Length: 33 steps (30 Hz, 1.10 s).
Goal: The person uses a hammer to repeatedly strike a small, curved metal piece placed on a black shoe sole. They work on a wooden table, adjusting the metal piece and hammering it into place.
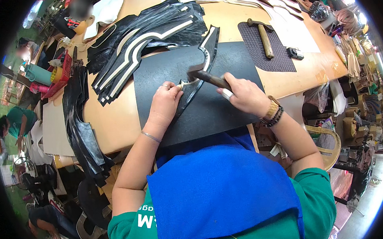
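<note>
My right hand [247, 95] is wrapped round the wooden handle of a hammer [212, 79]. The hammer's dark head is over a curved black leather-like piece [213, 46] with a white strip along its edge; whether it touches the piece I cannot tell. My left hand [164, 102] pinches that same piece at its inner curve, just left of the hammer head, where a pale bit of edge shows at the fingertips. Small notches run along the curved edge. The piece lies slantwise across a black board [200, 123] on the table in front of me.
Stacked black pieces with white strips [143, 49] cover the table's far left, and more black strips [78, 128] hang over its left edge. At right, a second hammer [265, 39] rests on a dark textured mat [283, 64] beside a small black object [295, 53]. A red basket [65, 73] stands left.
</note>
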### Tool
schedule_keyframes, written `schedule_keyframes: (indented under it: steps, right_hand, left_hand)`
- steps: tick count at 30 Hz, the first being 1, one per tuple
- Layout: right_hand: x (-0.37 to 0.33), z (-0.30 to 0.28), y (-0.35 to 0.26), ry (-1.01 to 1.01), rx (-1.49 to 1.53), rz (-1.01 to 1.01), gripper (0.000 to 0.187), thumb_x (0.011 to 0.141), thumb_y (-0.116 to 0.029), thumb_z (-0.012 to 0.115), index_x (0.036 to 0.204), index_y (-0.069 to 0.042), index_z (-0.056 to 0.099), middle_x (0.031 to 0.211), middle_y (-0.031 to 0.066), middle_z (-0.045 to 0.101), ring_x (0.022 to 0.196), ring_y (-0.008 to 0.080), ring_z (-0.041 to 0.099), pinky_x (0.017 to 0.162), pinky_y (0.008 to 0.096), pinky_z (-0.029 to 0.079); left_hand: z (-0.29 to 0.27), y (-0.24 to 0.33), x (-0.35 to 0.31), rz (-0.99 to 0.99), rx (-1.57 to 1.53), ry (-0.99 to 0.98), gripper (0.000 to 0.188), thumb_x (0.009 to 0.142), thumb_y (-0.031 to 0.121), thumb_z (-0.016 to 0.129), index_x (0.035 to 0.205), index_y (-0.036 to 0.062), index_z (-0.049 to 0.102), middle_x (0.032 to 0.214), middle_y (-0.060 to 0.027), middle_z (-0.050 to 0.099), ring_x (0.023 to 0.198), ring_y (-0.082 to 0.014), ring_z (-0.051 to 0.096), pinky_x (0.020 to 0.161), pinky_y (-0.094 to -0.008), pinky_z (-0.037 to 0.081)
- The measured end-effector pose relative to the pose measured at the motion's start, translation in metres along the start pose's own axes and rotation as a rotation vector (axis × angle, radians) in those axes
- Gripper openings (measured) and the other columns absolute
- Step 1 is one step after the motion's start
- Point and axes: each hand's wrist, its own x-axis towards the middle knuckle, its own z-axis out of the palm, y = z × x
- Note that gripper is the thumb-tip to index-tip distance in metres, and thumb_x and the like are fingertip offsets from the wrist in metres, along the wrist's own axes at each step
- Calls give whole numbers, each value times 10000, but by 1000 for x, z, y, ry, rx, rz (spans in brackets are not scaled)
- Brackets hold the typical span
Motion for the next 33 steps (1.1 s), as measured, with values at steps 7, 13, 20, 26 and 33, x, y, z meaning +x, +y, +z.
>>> schedule_keyframes:
  steps: [7, 13, 20, 26, 33]
  right_hand:
    - [38, 19, -5, 31, 41, -110, 340, 1028, -370, 529, 1113, -48, 460, 865, 271, 683, 831, 479, 665, 718, 557, 519]
    - [33, 25, -5, 9, 159, -133, 314, 1030, -343, 553, 1077, -50, 450, 849, 279, 656, 851, 485, 645, 710, 558, 473]
    - [20, 33, -15, 40, 136, -245, 305, 1022, -314, 575, 1074, -43, 445, 859, 280, 651, 852, 491, 640, 706, 547, 492]
    - [16, 31, -26, -77, 82, -216, 326, 1026, -344, 569, 1081, -41, 462, 854, 260, 653, 835, 475, 648, 694, 541, 495]
    - [10, 39, -29, -77, 83, -306, 347, 1021, -375, 561, 1056, -43, 467, 843, 259, 663, 825, 475, 649, 711, 552, 501]
  left_hand:
    - [-15, 11, -3, -88, -13, -58, 209, 875, 103, 728, 1048, -13, 705, 975, -151, 657, 876, -312, 666, 805, -402, 551]
    - [-30, 14, -14, -167, -116, -138, 210, 865, 72, 686, 1056, -15, 695, 1032, -190, 653, 947, -365, 665, 874, -447, 545]
    - [-34, 20, -39, -195, -94, -109, 234, 854, 42, 691, 1081, -14, 683, 1045, -182, 649, 978, -361, 660, 879, -432, 540]
    - [-41, 14, -61, -119, -89, -27, 233, 850, 56, 753, 1068, -16, 713, 931, -139, 661, 796, -275, 650, 741, -347, 537]
    - [-53, 16, -75, -229, -184, -80, 199, 859, 36, 744, 1048, -22, 715, 938, -128, 671, 766, -221, 659, 702, -319, 546]
